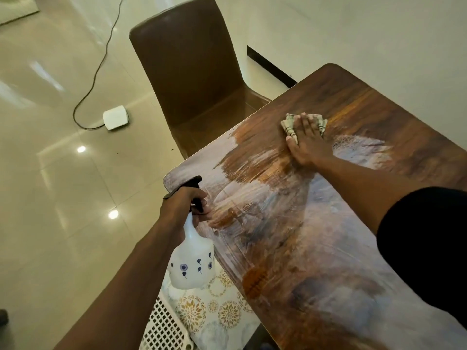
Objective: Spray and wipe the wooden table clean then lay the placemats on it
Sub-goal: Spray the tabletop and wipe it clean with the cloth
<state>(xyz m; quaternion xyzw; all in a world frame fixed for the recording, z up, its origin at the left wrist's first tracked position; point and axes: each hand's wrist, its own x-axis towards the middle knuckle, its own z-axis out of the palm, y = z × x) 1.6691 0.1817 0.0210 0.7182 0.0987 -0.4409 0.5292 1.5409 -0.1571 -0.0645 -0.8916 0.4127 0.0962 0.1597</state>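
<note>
the risk: the cloth (pixel 298 125) may just smear wet streaks across the wooden table (pixel 316 223), leaving film under the placemats (pixel 214 309), waiting at 6 o'clock. the right hand (pixel 307 142) presses flat, fingers straight, on the cloth at 1 o'clock. the left hand (pixel 184 205) grips the spray bottle (pixel 190 261) at 7 o'clock.

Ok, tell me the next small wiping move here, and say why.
Probably drag the cloth under the right hand back toward the near end of the table: hazy streaks cover that part, while the wood near the cloth already looks clear.
</note>
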